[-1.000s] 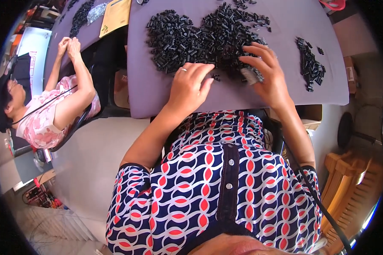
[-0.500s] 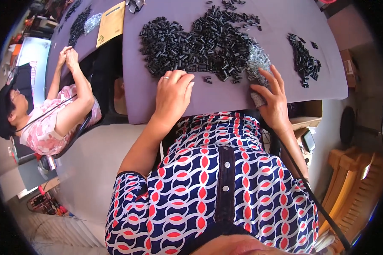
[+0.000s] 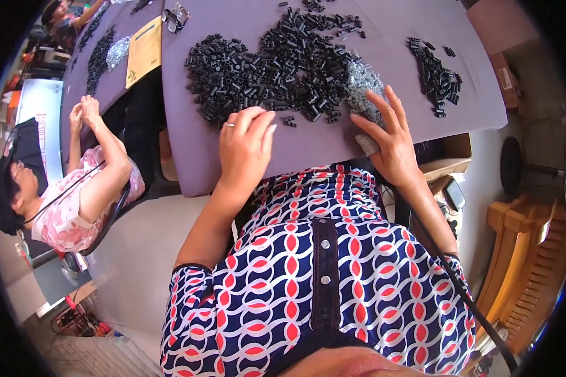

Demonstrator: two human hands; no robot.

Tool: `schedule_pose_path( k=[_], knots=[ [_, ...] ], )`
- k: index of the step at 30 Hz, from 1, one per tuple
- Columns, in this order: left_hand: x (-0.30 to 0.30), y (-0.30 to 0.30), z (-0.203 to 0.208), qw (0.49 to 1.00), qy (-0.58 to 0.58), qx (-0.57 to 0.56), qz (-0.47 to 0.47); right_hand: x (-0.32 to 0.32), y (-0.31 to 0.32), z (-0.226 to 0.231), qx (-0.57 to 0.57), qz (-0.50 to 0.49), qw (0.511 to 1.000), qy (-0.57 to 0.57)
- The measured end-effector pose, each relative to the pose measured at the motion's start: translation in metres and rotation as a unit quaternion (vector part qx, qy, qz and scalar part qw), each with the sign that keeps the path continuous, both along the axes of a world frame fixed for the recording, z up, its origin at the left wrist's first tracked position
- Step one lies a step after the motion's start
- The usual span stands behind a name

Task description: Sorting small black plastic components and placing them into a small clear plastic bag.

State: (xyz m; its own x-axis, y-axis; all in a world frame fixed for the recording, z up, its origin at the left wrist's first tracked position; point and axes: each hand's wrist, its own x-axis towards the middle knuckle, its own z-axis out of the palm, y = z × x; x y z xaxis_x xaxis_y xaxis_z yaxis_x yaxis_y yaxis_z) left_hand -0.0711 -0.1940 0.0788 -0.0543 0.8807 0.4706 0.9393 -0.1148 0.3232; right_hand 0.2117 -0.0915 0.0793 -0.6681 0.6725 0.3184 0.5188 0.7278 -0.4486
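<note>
Right hand (image 3: 393,149) drew back toward five o'clock, fingers wide; left hand (image 3: 244,146) narrow, holding unclear; pinch small clear plastic-looking pieces (image 3: 362,80) lightly.

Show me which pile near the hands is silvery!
The silvery pile by the right hand, between the big pile and the smaller pile farther right. Those other two are black.

Workshop, with heaps of black parts (image 3: 226,75)
</note>
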Motion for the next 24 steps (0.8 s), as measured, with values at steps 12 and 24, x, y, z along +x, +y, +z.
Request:
schedule_pose_path(
  k=[12, 24],
  knots=[
    [0.073, 0.055, -0.007, 0.987, 0.028, -0.006, -0.156, 0.009, 0.014, 0.0, 0.035, -0.005, 0.998, -0.052],
    [0.087, 0.054, -0.008, 0.985, 0.071, -0.038, -0.152, 0.028, 0.014, 0.008, 0.048, 0.033, 0.997, -0.057]
  ],
)
